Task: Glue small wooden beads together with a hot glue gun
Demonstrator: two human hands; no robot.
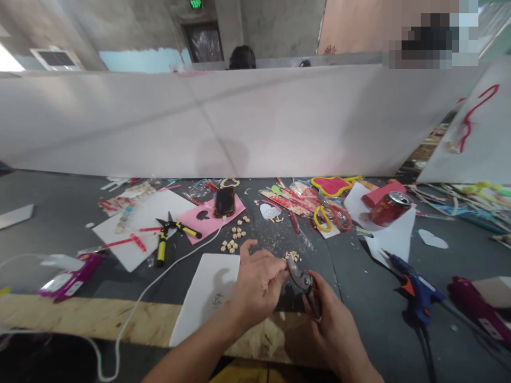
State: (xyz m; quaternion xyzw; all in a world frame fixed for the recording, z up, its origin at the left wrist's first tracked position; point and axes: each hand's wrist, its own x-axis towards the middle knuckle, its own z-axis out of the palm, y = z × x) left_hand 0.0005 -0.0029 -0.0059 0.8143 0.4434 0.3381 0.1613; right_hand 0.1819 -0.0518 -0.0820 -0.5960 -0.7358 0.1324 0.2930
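In my right hand (333, 319) is a pair of pruning shears (302, 279), its curved metal jaws pointing up and left. My left hand (259, 279) is closed in a pinch right beside the jaws; what sits between thumb and forefinger is too small and covered to make out. Just beyond the jaws lies a pile of small pale cut pieces (293, 256). More small pale pieces (233, 239), clustered in little groups, are on the dark table left of it. Under my left forearm rests a white board (207, 287) with handwriting on it.
A phone (224, 202) charges on pink paper, its white cable (159, 272) running left. Black-and-yellow pliers (162, 244) lie near it. Scissors (332, 217), a red can (390, 208) and a blue glue gun (417, 292) are to the right. A white partition (159, 122) stands behind.
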